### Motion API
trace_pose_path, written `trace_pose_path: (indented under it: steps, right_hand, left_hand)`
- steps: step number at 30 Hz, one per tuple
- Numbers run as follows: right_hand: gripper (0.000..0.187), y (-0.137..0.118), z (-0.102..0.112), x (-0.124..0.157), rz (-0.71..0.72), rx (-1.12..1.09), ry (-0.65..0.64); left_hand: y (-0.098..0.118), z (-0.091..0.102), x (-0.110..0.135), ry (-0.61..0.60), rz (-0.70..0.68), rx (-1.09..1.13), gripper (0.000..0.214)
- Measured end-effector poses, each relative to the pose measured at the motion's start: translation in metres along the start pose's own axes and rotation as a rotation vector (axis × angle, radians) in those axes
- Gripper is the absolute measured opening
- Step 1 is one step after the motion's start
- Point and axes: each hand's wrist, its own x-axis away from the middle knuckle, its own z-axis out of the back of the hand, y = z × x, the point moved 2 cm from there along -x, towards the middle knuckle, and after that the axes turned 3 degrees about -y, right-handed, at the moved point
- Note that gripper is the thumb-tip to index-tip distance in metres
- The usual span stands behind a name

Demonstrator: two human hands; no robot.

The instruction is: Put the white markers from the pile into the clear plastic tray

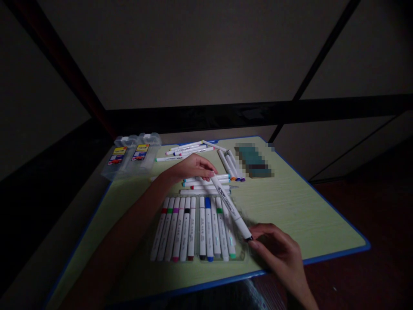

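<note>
A white marker pen with a black end slants above the right side of a clear plastic tray. My left hand pinches its upper end, and my right hand holds the black lower end between thumb and fingers. Side by side in the tray's two compartments lie several white markers with coloured bands and tips. Just behind the tray, beneath my left hand, more loose markers lie crosswise, partly hidden by that hand.
Two clear plastic cases with yellow labels stand at the table's back left. Another heap of markers lies near the back edge, and several more markers lie beside a blurred-out dark green rectangle. Blue edging borders the pale table; a panelled wall rises behind.
</note>
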Motion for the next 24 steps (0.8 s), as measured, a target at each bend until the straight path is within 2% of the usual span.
trace_pose_path:
  steps: [6,9,14,24]
  right_hand:
    - [0.012,-0.007,-0.003,0.000,0.180,0.043,-0.091]
    - [0.010,-0.008,-0.005,-0.001,0.209,0.065,-0.138]
    - [0.015,-0.010,-0.006,-0.001,0.256,0.119,-0.192]
    - [0.026,-0.007,-0.011,0.012,0.427,0.391,-0.260]
  left_hand:
    - [-0.005,-0.022,-0.010,-0.042,0.024,0.056,0.013]
    - [-0.011,-0.029,-0.014,-0.042,0.033,0.085,0.014]
    - [-0.020,-0.036,-0.017,-0.019,0.057,0.069,0.017]
    - [-0.032,-0.044,-0.022,0.008,0.006,0.089,0.018]
